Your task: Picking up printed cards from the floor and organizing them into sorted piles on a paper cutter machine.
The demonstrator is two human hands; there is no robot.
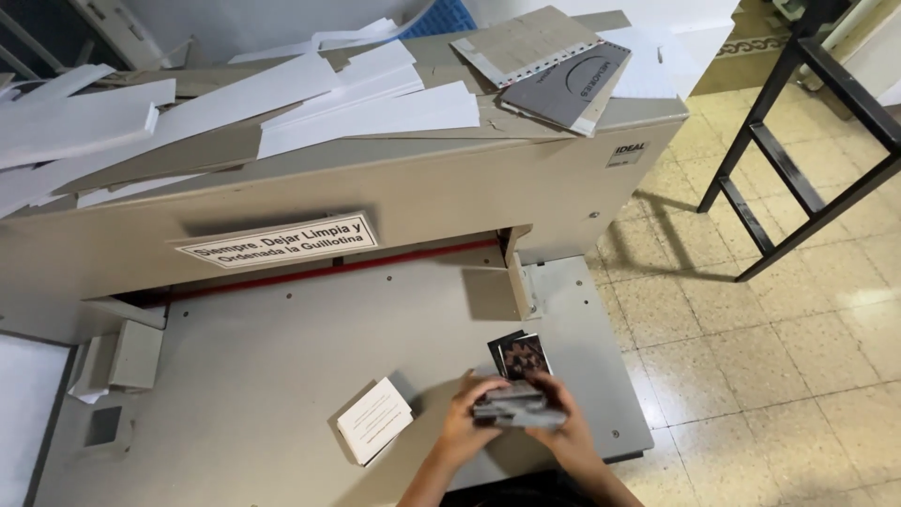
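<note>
I read the cutter table (pixel 282 376) as painted metal, matt grey, smooth, with small screw heads. On it, just left of my left hand (pixel 466 422), a stack of white cards (pixel 374 420): matt paper. Both hands grip a card bundle (pixel 519 406), paper edges grey, slightly sheened. Behind the bundle, dark printed cards (pixel 519 355) look glossy. On the cutter's top, white paper strips (pixel 366 103), matt, and rough grey board (pixel 526 42). Right of the table, floor tiles (pixel 770 357) are speckled, semi-gloss.

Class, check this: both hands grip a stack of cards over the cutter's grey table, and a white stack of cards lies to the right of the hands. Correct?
Not quite. In the head view, the white stack lies to the left of the hands, not the right. The left hand and right hand do grip a stack of cards over the grey table.
</note>
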